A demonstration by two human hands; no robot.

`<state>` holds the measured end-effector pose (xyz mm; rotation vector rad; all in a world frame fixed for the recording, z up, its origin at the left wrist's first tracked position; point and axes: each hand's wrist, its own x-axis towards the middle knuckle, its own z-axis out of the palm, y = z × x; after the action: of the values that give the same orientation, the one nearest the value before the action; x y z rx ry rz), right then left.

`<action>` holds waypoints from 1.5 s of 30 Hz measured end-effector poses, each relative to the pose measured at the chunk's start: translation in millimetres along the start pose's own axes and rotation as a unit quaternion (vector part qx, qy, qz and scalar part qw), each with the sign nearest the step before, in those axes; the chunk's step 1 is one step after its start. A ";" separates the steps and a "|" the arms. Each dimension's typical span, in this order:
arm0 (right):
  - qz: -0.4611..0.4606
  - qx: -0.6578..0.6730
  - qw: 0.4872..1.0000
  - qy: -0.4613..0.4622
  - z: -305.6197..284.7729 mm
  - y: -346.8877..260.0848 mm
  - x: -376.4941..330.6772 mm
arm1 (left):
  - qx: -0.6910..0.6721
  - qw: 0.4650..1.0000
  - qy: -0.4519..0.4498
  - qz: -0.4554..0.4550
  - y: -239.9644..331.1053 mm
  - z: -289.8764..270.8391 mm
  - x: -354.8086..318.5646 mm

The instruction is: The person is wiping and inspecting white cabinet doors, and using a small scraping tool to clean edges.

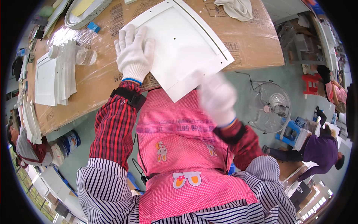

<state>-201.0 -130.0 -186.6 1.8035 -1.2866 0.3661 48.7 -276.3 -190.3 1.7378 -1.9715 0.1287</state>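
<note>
A white flat panel [186,46] with a dark groove near one edge and a few small dark holes lies on the cardboard-covered table, one corner jutting past the near edge. My left hand [135,52], in a white knit glove, rests flat at the panel's left side with its fingers spread. At the panel's near right edge is my right hand [218,98], also gloved in white. Motion smears its fingers, so whether it holds anything is unclear.
A stack of white panels [46,82], a clear plastic cup [85,56] and a small blue block [94,27] are on the table's left. A white cloth [236,8] lies at the far edge. A floor fan [269,107] stands right; other people work at both sides.
</note>
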 end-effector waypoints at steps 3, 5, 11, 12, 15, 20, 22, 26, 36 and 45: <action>0.254 0.316 0.891 -0.206 26.8 64.6 30.9 | 0.047 0.998 -0.048 -0.014 -2.0 -4.8 -0.4; 0.213 0.240 0.933 -0.164 34.7 69.4 23.6 | 0.045 0.998 -0.049 -0.008 -0.2 -2.8 1.9; -0.031 0.507 0.840 -0.189 -51.4 -25.4 20.9 | 0.000 0.986 -0.145 0.083 -39.8 -30.3 10.8; -0.026 0.503 0.843 -0.188 -41.7 -17.9 20.3 | -0.034 0.970 -0.203 0.133 -41.6 -42.0 16.4; 0.034 0.518 0.843 -0.140 -2.8 36.1 6.9 | -0.028 0.940 -0.256 0.223 -28.3 -71.5 32.5; 0.334 0.452 0.809 -0.174 35.0 110.4 -16.2 | 0.091 0.891 -0.354 0.270 -6.3 -97.4 57.6; 0.372 0.429 0.811 -0.143 43.7 126.8 -49.8 | 0.115 0.874 -0.374 0.289 16.5 -90.7 57.0; 0.401 0.430 0.791 -0.168 32.4 121.7 -76.1 | 0.097 0.914 -0.338 0.203 56.4 -71.7 21.5; 0.366 0.434 0.821 -0.062 52.0 89.3 0.6 | 0.042 0.875 -0.483 0.010 147.6 -64.5 20.7; 0.234 0.350 0.896 -0.143 93.3 85.3 53.3 | 0.126 0.991 -0.022 0.044 -3.0 -36.9 13.0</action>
<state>-274.9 -243.6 -165.1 2.1626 -1.9861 0.9580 62.1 -274.2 -153.4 1.8200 -2.1409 0.3881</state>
